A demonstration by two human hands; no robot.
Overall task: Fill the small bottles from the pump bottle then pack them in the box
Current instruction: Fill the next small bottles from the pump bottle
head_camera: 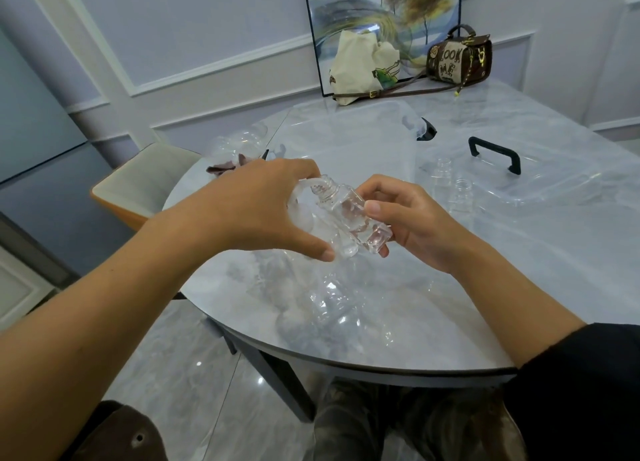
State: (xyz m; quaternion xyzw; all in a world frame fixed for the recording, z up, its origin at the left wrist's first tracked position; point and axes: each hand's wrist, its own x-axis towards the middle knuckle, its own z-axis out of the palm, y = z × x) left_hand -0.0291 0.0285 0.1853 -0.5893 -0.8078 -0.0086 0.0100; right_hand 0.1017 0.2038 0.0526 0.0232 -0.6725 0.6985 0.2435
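My right hand [415,218] holds a small clear bottle [349,211], tilted with its open threaded neck toward the upper left. My left hand [256,211] curls over the clear pump head [304,197] of the pump bottle, whose transparent body [332,308] stands on the marble table below. The pump spout meets the small bottle's mouth. Two more small clear bottles [443,169] [462,190] stand open to the right. A clear plastic box [346,138] lies behind my hands, and its lid with a black handle [495,152] rests at the right.
A cream tote bag [360,62], a brown handbag [460,55] and a framed picture [381,10] stand at the table's far side. Clear plastic packaging [239,141] lies at the back left. A chair [145,180] is left of the table; the table's front edge [346,365] is near my legs.
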